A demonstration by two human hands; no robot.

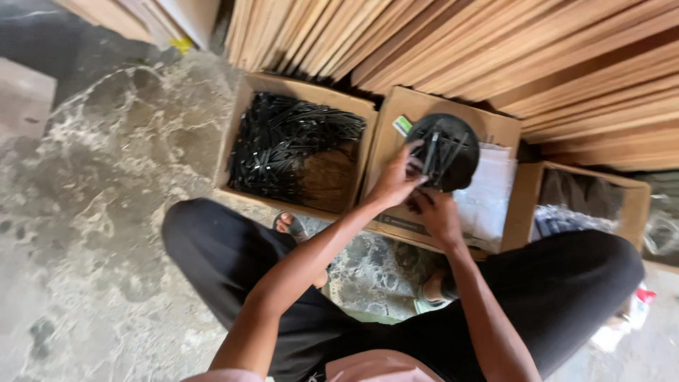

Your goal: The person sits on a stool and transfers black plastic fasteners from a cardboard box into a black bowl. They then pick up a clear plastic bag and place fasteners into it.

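Hands (417, 194) hold black bowl (453, 145) of black sticks (440, 152).

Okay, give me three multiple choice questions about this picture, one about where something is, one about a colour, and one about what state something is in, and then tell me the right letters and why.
1. Where is the cardboard box of thin sticks?
A. To the left of the box under the hands
B. On the person's lap
C. On top of the wooden planks

2. What colour is the round dish at the hands?
A. White
B. Black
C. Yellow

3. What is the left hand doing?
A. Resting flat on the floor
B. Pinching a black stick over the dish
C. Gripping a plank

Answers:
1. A, it stands beside the middle box.
2. B, the dish is black like the sticks.
3. B, its fingers meet at the stick, while the right hand is at the dish's lower edge.
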